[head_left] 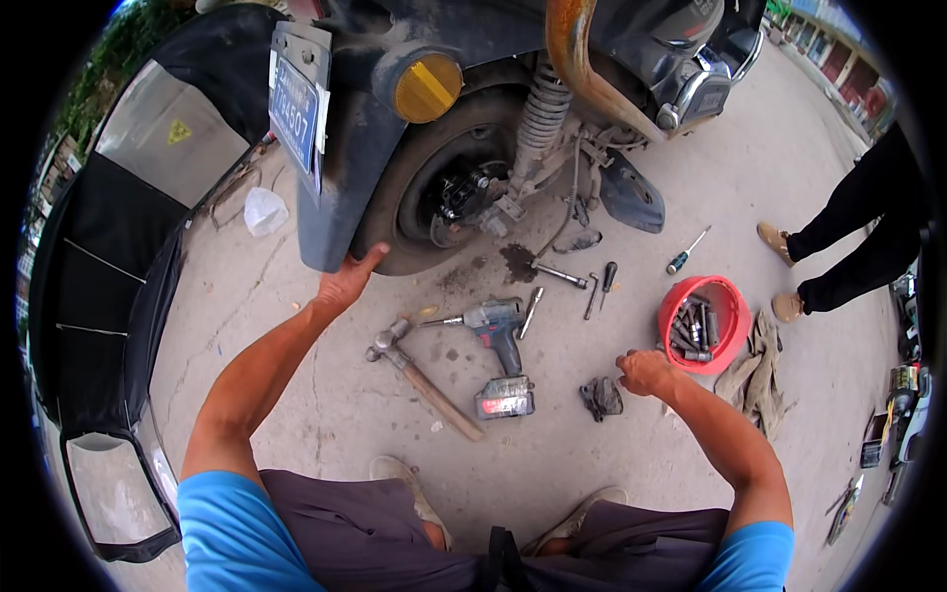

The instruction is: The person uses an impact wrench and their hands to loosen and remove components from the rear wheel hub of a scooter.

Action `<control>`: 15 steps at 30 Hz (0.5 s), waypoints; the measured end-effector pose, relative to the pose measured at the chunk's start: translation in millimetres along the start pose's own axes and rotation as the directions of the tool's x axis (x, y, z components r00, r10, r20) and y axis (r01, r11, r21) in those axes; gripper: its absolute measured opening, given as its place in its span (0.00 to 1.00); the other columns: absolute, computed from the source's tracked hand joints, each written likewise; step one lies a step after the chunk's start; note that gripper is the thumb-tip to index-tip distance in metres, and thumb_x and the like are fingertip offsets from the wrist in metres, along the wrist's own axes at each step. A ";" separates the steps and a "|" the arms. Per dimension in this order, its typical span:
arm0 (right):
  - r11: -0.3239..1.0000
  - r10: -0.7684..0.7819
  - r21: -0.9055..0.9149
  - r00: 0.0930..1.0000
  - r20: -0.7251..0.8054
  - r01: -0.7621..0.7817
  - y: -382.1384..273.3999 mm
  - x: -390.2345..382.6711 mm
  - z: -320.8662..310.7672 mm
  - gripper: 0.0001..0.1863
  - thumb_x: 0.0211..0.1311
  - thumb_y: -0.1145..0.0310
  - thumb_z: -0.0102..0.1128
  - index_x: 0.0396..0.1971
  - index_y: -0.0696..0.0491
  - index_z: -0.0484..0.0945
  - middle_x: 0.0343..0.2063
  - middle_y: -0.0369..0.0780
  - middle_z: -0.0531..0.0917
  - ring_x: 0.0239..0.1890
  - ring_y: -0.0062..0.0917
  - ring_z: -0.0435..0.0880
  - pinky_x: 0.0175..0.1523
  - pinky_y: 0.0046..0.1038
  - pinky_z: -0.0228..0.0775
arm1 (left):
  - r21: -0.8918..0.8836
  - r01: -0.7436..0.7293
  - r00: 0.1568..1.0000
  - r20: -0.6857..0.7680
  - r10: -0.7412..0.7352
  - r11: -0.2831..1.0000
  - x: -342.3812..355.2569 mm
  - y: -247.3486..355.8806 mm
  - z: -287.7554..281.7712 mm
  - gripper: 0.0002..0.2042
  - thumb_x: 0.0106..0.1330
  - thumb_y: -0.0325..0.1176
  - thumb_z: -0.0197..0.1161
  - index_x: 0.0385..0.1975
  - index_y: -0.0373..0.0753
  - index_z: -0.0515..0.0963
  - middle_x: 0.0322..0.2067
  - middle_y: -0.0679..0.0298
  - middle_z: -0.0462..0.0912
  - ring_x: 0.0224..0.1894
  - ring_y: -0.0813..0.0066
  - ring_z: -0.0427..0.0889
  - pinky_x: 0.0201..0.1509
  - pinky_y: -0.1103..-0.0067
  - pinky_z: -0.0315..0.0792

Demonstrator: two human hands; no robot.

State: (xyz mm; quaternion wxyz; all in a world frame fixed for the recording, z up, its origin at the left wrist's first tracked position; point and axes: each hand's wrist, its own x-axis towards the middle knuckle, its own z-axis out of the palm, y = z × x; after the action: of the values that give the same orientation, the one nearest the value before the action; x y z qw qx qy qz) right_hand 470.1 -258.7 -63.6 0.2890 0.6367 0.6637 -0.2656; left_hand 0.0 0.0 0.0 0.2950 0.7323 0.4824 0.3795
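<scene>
The left hand (347, 281) — thumb spread, fingers hidden — is at the mudguard's (345, 187) lower edge beside the tyre (393, 237). Nearer lie a hammer (426, 387) and power driver (503, 340). Rightward, between a dark part (601, 399) and red bowl (735, 331), the right hand (646, 373) curls; whether pinching anything, I cannot tell.

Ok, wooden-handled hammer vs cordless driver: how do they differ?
Wooden-handled hammer: plain brown handle; cordless driver: grey-blue housing, battery pack at its foot. Hammer lies diagonally, head up-left in frame; driver lies with its bit pointing left. Both rest unheld on the concrete ground.
</scene>
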 end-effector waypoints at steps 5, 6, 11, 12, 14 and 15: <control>1.000 -0.014 -0.029 1.000 -0.021 0.013 -4.4 3.3 4.0 0.21 0.62 0.55 0.59 0.50 0.53 0.77 0.46 0.46 0.82 0.51 0.44 0.81 0.55 0.44 0.73 | 0.046 0.050 0.998 0.032 -0.052 0.998 -0.6 2.0 -2.2 0.44 0.58 0.53 0.72 0.66 0.29 0.60 0.64 0.52 0.67 0.65 0.62 0.65 0.70 0.74 0.56; 0.999 -0.012 -0.031 1.000 -0.016 0.012 -4.8 3.8 3.0 0.21 0.62 0.55 0.59 0.50 0.53 0.77 0.46 0.46 0.82 0.51 0.44 0.81 0.55 0.44 0.73 | 0.042 0.054 0.998 0.033 -0.056 0.998 0.1 2.1 -2.7 0.44 0.58 0.53 0.72 0.66 0.29 0.60 0.64 0.52 0.67 0.65 0.62 0.65 0.70 0.74 0.56; 0.988 -0.152 0.009 0.987 -0.053 0.152 -14.5 16.9 -1.4 0.21 0.63 0.57 0.58 0.51 0.54 0.77 0.45 0.48 0.84 0.49 0.42 0.82 0.54 0.40 0.74 | -0.016 0.025 1.000 0.002 -0.025 1.000 3.6 2.7 -0.2 0.42 0.57 0.51 0.73 0.64 0.30 0.62 0.62 0.52 0.69 0.63 0.63 0.67 0.69 0.75 0.58; 0.986 -0.169 0.008 0.985 -0.029 0.169 -24.6 24.0 -2.6 0.21 0.63 0.57 0.58 0.51 0.54 0.77 0.45 0.48 0.84 0.49 0.42 0.82 0.54 0.40 0.74 | -0.007 0.025 1.000 -0.003 -0.025 1.000 1.9 -1.2 -3.2 0.42 0.57 0.51 0.73 0.64 0.30 0.63 0.62 0.52 0.69 0.63 0.64 0.67 0.68 0.74 0.59; 0.912 -0.215 0.343 0.974 -0.071 0.227 -39.8 30.9 -9.4 0.22 0.63 0.54 0.58 0.50 0.55 0.78 0.44 0.47 0.84 0.50 0.42 0.82 0.57 0.38 0.72 | -0.015 0.031 1.000 0.002 -0.031 0.999 2.2 2.4 -0.9 0.42 0.57 0.51 0.73 0.64 0.30 0.63 0.62 0.52 0.69 0.63 0.64 0.67 0.68 0.74 0.59; 0.913 -0.219 0.341 0.975 -0.049 0.222 -45.6 38.4 -9.0 0.22 0.63 0.54 0.58 0.50 0.55 0.78 0.44 0.47 0.84 0.50 0.42 0.82 0.57 0.38 0.72 | -0.014 0.019 1.000 0.004 -0.019 1.000 1.4 3.2 -0.2 0.41 0.57 0.51 0.74 0.64 0.30 0.63 0.62 0.52 0.69 0.63 0.64 0.67 0.68 0.74 0.59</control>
State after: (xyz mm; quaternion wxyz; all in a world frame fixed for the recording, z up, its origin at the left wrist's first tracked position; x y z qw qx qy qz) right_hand 423.3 -227.9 -85.9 0.1382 0.5997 0.6758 -0.4056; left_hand 1.7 0.2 3.0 0.3045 0.7264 0.4860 0.3788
